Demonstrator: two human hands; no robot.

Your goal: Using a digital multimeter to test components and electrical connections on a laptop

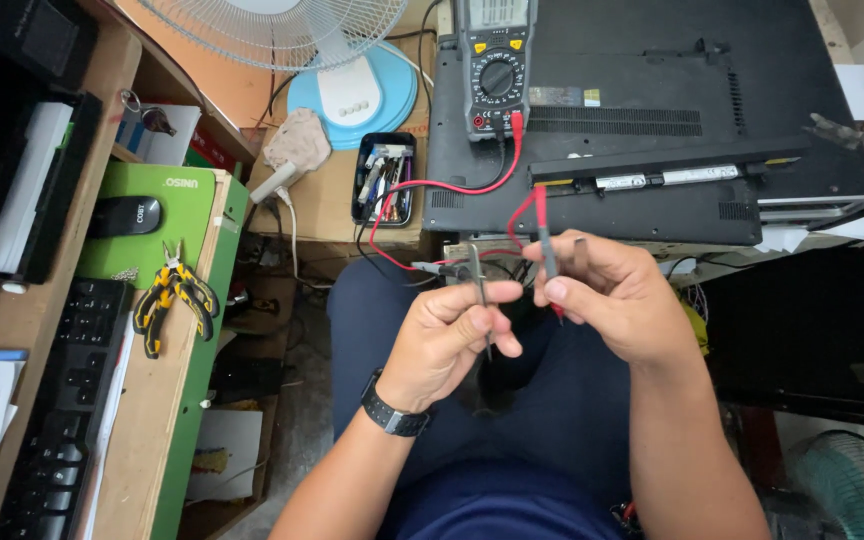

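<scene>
Along the left edge of the frame a wooden counter [167,420] carries a black keyboard [57,400], a green mat [162,215] with a black mouse [125,215] on it, and yellow-handled pliers [174,297] lying just below the mat. Further right, toward the upper middle, a small black tray [384,178] holds a jumble of pens and small tools, beside the pale blue base of a fan [352,95]. At centre, the left hand [447,340] is curled shut on a black probe [477,285], its metal tip pointing down past the thumb. Just right of it, the right hand [612,295] pinches a red probe [545,245] between thumb and fingers. Red and black leads run up to a multimeter [495,65] standing at top centre on an upturned black laptop [652,110], which fills the upper right.
</scene>
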